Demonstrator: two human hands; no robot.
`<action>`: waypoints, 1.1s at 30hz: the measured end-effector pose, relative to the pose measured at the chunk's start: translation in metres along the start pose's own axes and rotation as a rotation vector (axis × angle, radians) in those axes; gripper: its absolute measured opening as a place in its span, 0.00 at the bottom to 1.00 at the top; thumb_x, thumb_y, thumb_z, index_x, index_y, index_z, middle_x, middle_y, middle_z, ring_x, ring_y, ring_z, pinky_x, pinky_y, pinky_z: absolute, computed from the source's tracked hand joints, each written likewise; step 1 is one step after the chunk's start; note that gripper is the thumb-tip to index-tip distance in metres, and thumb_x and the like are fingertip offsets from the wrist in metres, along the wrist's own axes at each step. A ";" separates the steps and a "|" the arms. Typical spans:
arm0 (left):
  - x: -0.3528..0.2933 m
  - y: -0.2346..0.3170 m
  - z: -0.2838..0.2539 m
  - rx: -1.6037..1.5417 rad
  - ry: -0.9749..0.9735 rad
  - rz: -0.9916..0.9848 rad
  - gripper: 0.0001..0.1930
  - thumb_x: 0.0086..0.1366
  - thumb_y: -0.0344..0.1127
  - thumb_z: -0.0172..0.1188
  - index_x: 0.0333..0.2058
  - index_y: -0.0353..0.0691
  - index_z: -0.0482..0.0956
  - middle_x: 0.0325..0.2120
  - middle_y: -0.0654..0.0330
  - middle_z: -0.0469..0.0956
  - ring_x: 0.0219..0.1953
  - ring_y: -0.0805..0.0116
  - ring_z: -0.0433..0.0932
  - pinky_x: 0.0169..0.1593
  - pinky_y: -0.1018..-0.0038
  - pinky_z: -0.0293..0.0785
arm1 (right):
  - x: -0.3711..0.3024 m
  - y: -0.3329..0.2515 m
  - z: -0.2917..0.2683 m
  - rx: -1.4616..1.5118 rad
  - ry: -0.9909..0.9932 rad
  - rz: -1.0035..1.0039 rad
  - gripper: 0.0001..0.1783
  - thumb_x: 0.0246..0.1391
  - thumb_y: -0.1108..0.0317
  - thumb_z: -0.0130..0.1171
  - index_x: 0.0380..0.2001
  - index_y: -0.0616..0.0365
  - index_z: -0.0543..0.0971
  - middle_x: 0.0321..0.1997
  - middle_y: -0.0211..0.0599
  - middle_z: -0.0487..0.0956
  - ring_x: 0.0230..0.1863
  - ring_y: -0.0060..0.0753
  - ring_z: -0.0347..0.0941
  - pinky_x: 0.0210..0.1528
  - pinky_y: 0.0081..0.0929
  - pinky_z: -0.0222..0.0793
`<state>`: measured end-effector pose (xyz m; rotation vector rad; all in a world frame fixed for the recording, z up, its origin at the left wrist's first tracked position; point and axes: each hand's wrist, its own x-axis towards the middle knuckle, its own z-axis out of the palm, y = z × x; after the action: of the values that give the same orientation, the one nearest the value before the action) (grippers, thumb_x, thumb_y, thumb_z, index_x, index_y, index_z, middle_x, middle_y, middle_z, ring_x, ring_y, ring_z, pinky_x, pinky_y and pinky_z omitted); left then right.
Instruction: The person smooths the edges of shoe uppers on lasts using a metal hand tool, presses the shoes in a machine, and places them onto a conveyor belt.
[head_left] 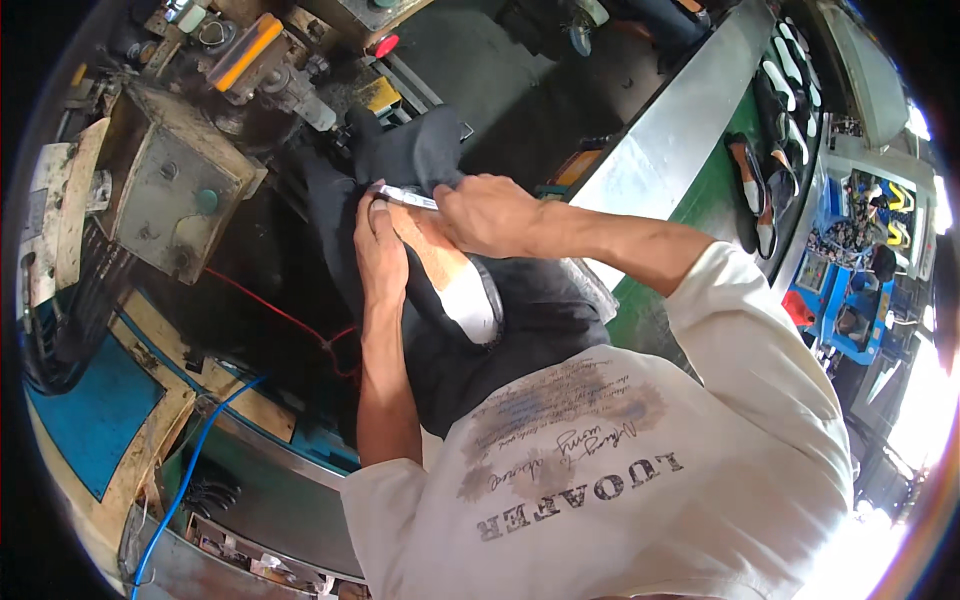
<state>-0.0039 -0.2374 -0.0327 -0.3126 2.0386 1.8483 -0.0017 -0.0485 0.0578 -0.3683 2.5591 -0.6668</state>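
Note:
On my lap lies a shoe [468,305] with a dark rim, a tan middle [432,245] and a white part at the end nearer me. Across its far end runs a slim whitish strip [408,197] with dark markings; I cannot make out what kind of thing it is. My left hand [380,245] is closed on the shoe's far left side, with fingertips at the strip's left end. Curled at the strip's right end is my right hand [490,215], its fingers closed and partly hidden, against the shoe's right edge.
To the right a green conveyor belt [650,320] with a metal edge [680,125] carries several shoes [780,150]. Grimy machinery [175,180] stands at left, with a blue hose [190,465] below. A blue crate [855,315] is far right. Another person's leg [655,30] shows at the top.

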 end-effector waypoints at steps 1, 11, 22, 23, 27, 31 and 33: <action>0.001 -0.001 0.001 0.027 0.014 0.058 0.26 0.80 0.38 0.41 0.64 0.25 0.75 0.64 0.40 0.77 0.67 0.47 0.75 0.71 0.61 0.66 | 0.003 0.005 0.000 0.036 -0.001 -0.020 0.25 0.73 0.53 0.58 0.30 0.67 0.75 0.21 0.60 0.79 0.29 0.69 0.81 0.31 0.57 0.77; -0.001 -0.003 -0.004 0.065 -0.018 0.071 0.29 0.82 0.43 0.40 0.68 0.24 0.71 0.67 0.37 0.74 0.72 0.45 0.70 0.75 0.61 0.62 | 0.008 0.004 -0.005 0.040 0.002 0.001 0.27 0.73 0.52 0.56 0.34 0.72 0.80 0.22 0.63 0.80 0.31 0.72 0.82 0.36 0.61 0.79; -0.010 -0.001 -0.040 0.071 -0.385 0.065 0.37 0.84 0.48 0.45 0.80 0.32 0.49 0.80 0.44 0.53 0.81 0.51 0.51 0.82 0.62 0.45 | 0.017 0.011 -0.007 0.002 -0.042 -0.108 0.22 0.72 0.58 0.60 0.32 0.69 0.77 0.21 0.63 0.78 0.26 0.70 0.79 0.30 0.60 0.75; -0.004 -0.010 -0.047 0.045 -0.426 0.051 0.40 0.81 0.44 0.53 0.81 0.33 0.45 0.79 0.43 0.53 0.81 0.52 0.50 0.82 0.61 0.46 | 0.018 0.018 -0.009 -0.008 -0.037 -0.115 0.22 0.72 0.58 0.60 0.32 0.69 0.77 0.21 0.63 0.78 0.26 0.70 0.79 0.30 0.60 0.75; -0.019 0.008 -0.045 -0.155 -0.469 0.030 0.51 0.73 0.36 0.67 0.82 0.38 0.39 0.76 0.46 0.58 0.78 0.55 0.57 0.79 0.59 0.56 | 0.007 -0.026 -0.041 0.104 0.209 -0.281 0.23 0.73 0.55 0.58 0.38 0.70 0.81 0.29 0.62 0.84 0.31 0.69 0.83 0.32 0.59 0.77; -0.011 0.001 -0.030 -0.155 -0.416 0.024 0.49 0.70 0.32 0.69 0.81 0.43 0.46 0.72 0.49 0.63 0.73 0.57 0.65 0.76 0.60 0.63 | 0.011 0.004 -0.005 0.012 -0.240 0.028 0.25 0.75 0.50 0.56 0.42 0.67 0.81 0.30 0.60 0.84 0.36 0.68 0.83 0.38 0.57 0.78; -0.007 -0.001 -0.032 -0.111 -0.280 0.123 0.43 0.67 0.29 0.69 0.77 0.40 0.59 0.67 0.50 0.70 0.67 0.60 0.72 0.72 0.64 0.67 | -0.008 0.018 -0.016 0.130 -0.139 0.064 0.24 0.75 0.50 0.57 0.42 0.66 0.81 0.29 0.58 0.84 0.36 0.64 0.84 0.39 0.54 0.78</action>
<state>-0.0010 -0.2698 -0.0286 0.0439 1.8057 1.9572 -0.0046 -0.0245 0.0639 -0.2774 2.3712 -0.7525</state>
